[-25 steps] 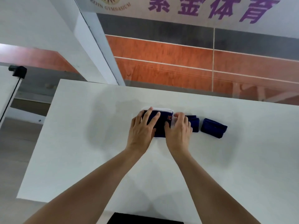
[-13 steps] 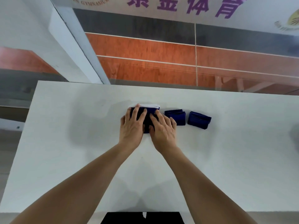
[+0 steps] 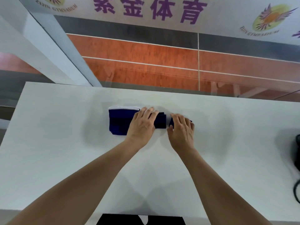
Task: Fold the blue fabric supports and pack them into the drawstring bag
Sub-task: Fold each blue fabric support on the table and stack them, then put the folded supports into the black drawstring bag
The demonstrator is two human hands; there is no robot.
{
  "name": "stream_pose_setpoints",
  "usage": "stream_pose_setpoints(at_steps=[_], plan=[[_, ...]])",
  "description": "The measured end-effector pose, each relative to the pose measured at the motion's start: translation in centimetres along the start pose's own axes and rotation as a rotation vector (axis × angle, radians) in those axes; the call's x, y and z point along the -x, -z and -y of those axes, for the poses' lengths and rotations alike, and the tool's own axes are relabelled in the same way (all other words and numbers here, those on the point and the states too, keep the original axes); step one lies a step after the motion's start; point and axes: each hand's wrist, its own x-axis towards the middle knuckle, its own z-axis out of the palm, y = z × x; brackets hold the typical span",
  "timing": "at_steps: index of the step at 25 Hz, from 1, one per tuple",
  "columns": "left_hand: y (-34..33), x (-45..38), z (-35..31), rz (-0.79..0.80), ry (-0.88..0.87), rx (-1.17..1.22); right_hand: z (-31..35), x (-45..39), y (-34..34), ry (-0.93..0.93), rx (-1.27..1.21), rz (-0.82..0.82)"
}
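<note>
A large folded blue fabric support [image 3: 119, 121] with a white far edge lies on the white table [image 3: 65, 159]. Two small folded blue supports lie to its right. My left hand [image 3: 142, 125] covers the left half of the middle support [image 3: 160, 121], fingers curled over its far edge, wrist over the large support's right end. My right hand [image 3: 182, 129] is closed over the right small support [image 3: 171, 123], thumb at its left side; only slivers of that support show. I cannot make out a drawstring bag for certain.
A dark object with a cord [image 3: 297, 161] sits at the table's right edge. A glass panel and an orange wall with a banner rise behind the far edge. Something black [image 3: 139, 220] shows at the near edge.
Both hands have left the large folded support and moved right, each onto one of the two small supports. The view has shifted, so the table appears further left.
</note>
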Motion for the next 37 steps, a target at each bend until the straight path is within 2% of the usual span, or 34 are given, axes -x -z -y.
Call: stream_pose_setpoints(at_steps=[4,8,12,16,19,23,27,32,37], plan=[[-3.0,-1.3,-1.9,0.162,0.103,-0.031,-4.3,-0.9,0.2,-0.062,0.088,0.157],[-4.7,-0.3,-2.7,0.160,0.208,-0.033,-6.0,-1.8,0.4,-0.034,0.036,0.269],[-4.4,1.8,-3.9,0.148,0.271,0.140,-5.9,-1.5,1.2,-0.074,-0.042,0.286],[-4.2,3.8,-5.0,0.230,0.388,0.295,-6.1,0.7,2.1,-0.196,-0.132,0.302],[-4.4,4.9,-5.2,0.304,0.482,0.376,-6.5,3.3,3.0,-0.242,-0.162,0.216],[-3.5,5.8,-6.6,0.297,0.354,0.336,-7.3,6.7,5.4,-0.328,-0.222,0.096],[-0.7,6.0,-10.2,0.193,0.207,0.359,-8.6,10.8,8.9,-0.410,-0.269,-0.048],[2.6,5.8,-18.1,0.150,0.017,0.337,-12.7,16.0,13.7,-0.523,-0.352,-0.220],[2.3,5.8,-27.8,0.188,-0.128,0.409,-20.1,20.8,18.0,-0.619,-0.427,-0.345]])
